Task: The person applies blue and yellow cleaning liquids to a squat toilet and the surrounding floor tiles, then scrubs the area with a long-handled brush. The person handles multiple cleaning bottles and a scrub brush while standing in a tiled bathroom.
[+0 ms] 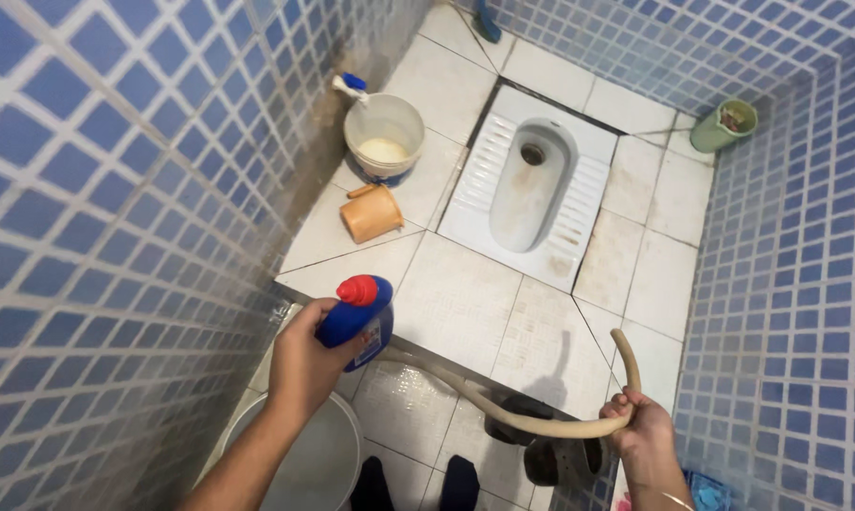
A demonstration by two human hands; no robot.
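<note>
a: from the head camera, what room was that?

b: a narrow washroom, small blue mosaic tiles on the walls (pixel 87 189), pale square tiles on the floor (pixel 465 293). a white squat toilet (pixel 531 189) sat in a raised step.

a: and the hands?

b: the left hand (pixel 304 364) had its grip closed round a blue bottle (pixel 359 317) with a red cap, held over the step's edge. the right hand (pixel 640 431) was clasped on a beige hose (pixel 531 421) that curved up past it.

a: anything else on the floor?

b: a white bucket (pixel 385 137) by the left wall, an orange mug (pixel 372 213) on its side just in front of it, a green cup (pixel 725 125) in the far right corner, and a grey bin (pixel 309 464) below the left arm.
</note>
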